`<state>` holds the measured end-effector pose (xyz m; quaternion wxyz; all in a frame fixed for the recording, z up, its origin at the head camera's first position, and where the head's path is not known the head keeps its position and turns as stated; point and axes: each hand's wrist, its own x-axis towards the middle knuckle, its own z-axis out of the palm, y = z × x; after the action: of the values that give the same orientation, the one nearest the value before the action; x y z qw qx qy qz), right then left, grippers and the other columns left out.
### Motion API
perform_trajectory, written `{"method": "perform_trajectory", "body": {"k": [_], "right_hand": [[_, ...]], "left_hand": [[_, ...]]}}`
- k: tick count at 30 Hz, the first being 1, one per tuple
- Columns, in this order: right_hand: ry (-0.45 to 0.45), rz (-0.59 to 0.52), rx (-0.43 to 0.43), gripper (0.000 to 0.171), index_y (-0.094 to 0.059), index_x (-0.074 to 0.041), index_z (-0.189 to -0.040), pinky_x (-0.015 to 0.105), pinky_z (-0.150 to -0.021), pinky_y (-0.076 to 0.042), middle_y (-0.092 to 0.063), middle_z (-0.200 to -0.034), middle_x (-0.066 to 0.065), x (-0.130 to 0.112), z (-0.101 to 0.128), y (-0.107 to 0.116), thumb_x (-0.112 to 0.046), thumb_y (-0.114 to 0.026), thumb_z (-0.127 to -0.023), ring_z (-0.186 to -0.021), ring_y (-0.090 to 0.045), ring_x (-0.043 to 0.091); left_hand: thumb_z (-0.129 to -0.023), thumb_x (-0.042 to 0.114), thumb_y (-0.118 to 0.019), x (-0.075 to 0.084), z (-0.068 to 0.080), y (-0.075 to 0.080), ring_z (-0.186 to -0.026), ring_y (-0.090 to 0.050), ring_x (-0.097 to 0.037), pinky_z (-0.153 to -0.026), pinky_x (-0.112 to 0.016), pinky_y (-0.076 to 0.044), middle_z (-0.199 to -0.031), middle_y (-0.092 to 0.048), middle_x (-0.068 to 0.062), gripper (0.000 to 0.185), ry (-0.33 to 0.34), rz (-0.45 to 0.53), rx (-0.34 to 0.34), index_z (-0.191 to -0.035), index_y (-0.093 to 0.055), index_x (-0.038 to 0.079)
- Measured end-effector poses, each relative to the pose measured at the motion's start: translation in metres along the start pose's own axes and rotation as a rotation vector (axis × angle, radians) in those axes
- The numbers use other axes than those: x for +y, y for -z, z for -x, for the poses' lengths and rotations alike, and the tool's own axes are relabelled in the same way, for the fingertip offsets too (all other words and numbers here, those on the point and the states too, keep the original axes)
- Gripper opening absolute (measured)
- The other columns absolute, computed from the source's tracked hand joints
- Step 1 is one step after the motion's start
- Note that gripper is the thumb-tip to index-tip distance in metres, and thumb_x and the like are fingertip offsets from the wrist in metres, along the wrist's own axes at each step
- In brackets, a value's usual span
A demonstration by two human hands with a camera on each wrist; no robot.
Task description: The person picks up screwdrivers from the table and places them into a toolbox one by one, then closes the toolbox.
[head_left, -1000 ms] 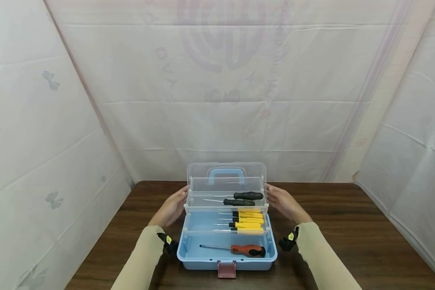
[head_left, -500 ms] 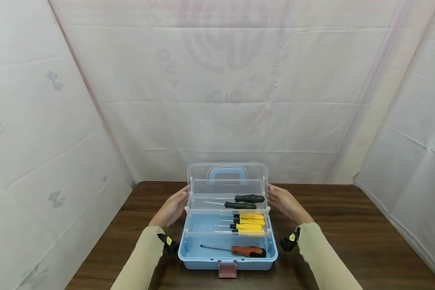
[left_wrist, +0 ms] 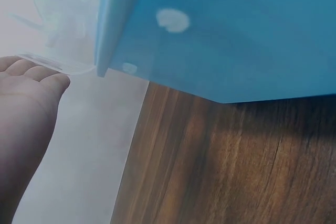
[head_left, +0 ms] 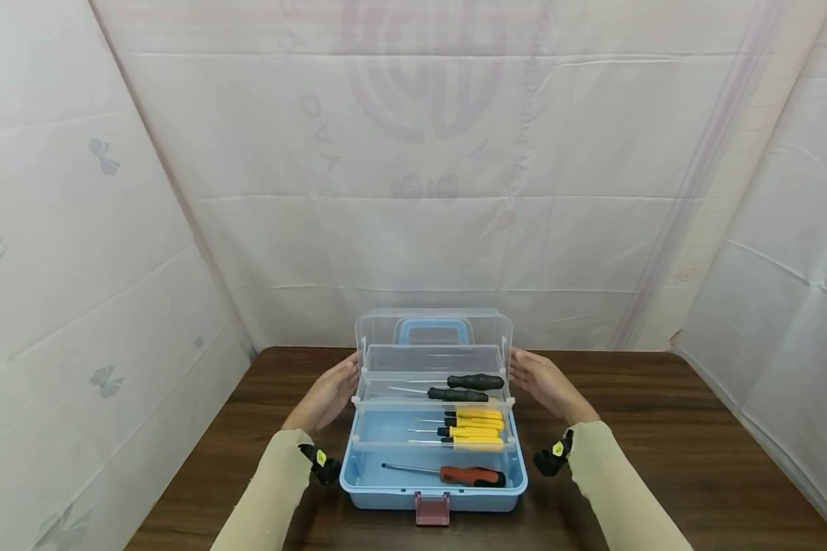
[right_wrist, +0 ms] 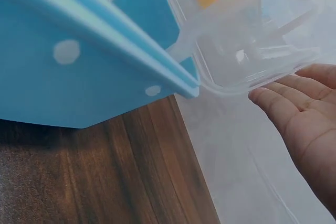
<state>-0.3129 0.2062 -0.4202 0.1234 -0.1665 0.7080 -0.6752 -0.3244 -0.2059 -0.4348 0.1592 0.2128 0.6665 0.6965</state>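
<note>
A light-blue toolbox [head_left: 386, 500] stands with its clear lid [head_left: 380, 329] raised and its clear tiered trays [head_left: 393, 440] spread. My left hand [head_left: 325, 399] is at the lid's left side, fingers extended; in the left wrist view the fingertips lie right at the clear edge. On the opposite side my right hand [head_left: 546, 389] mirrors it, with straight fingers under the clear rim in the right wrist view. Two black-handled screwdrivers [head_left: 478, 382] lie in the upper tray, several yellow-handled screwdrivers [head_left: 478, 431] lower down. An orange-and-black screwdriver [head_left: 465, 476] rests on the box floor.
A pink latch [head_left: 432, 510] hangs at the box's front, and a blue carry handle [head_left: 433, 330] is set in the lid. The dark wooden table [head_left: 661, 444] extends on both sides. White sheeting [head_left: 455, 245] walls the back and sides.
The lid and trays have swung slightly forward and down toward me, and both hands have stayed at the lid's sides. The head view has shifted a little.
</note>
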Motion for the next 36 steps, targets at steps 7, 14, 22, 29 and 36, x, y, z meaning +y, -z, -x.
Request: {"method": "perform_trajectory", "body": {"k": [7, 14, 22, 29, 36], "right_hand": [[0.021, -0.025, -0.010, 0.060, -0.014, 0.008, -0.150, 0.051, -0.117, -0.019, -0.015, -0.156, 0.027, -0.0030, 0.0005, 0.0008, -0.031, -0.027, -0.107, -0.144, -0.018, 0.041], [0.020, -0.006, 0.001, 0.061, -0.015, 0.007, -0.150, 0.049, -0.116, -0.021, -0.017, -0.157, 0.026, -0.0059, 0.0022, -0.0008, -0.034, -0.027, -0.106, -0.144, -0.020, 0.040], [0.008, -0.042, 0.020, 0.060, -0.015, 0.007, -0.150, 0.046, -0.117, -0.019, -0.015, -0.158, 0.024, -0.0053, 0.0043, -0.0030, -0.032, -0.029, -0.106, -0.146, -0.017, 0.038], [0.020, -0.090, 0.002, 0.060, -0.012, 0.006, -0.151, 0.045, -0.117, -0.017, -0.012, -0.159, 0.022, -0.0027, 0.0038, -0.0028, -0.031, -0.029, -0.107, -0.147, -0.014, 0.035], [-0.013, -0.096, 0.012, 0.059, -0.011, 0.006, -0.151, 0.047, -0.119, -0.015, -0.010, -0.159, 0.022, -0.0020, 0.0036, -0.0027, -0.029, -0.029, -0.107, -0.147, -0.013, 0.035]], "left_hand": [[-0.108, 0.027, -0.021, 0.0027, -0.0003, -0.0014, -0.150, -0.001, -0.024, -0.122, -0.043, -0.001, -0.163, -0.005, -0.009, 0.054, -0.026, 0.032, -0.021, -0.154, -0.006, 0.004], [-0.107, 0.032, -0.021, 0.0039, 0.0012, 0.0012, -0.150, 0.002, -0.026, -0.121, -0.046, 0.002, -0.163, -0.001, -0.009, 0.058, -0.028, -0.009, -0.031, -0.154, -0.002, 0.004], [-0.107, 0.032, -0.020, 0.0052, 0.0027, 0.0022, -0.150, 0.004, -0.027, -0.121, -0.046, 0.003, -0.163, 0.001, -0.011, 0.058, -0.012, 0.006, -0.035, -0.154, 0.000, 0.003], [-0.107, 0.033, -0.022, 0.0062, 0.0034, 0.0007, -0.150, 0.002, -0.027, -0.121, -0.045, 0.002, -0.163, 0.000, -0.011, 0.059, 0.006, 0.028, -0.005, -0.154, -0.002, 0.003], [-0.107, 0.037, -0.023, 0.0090, 0.0059, -0.0007, -0.150, 0.005, -0.027, -0.121, -0.045, 0.002, -0.163, 0.005, -0.011, 0.064, 0.004, 0.042, -0.025, -0.153, 0.003, 0.000]]}}
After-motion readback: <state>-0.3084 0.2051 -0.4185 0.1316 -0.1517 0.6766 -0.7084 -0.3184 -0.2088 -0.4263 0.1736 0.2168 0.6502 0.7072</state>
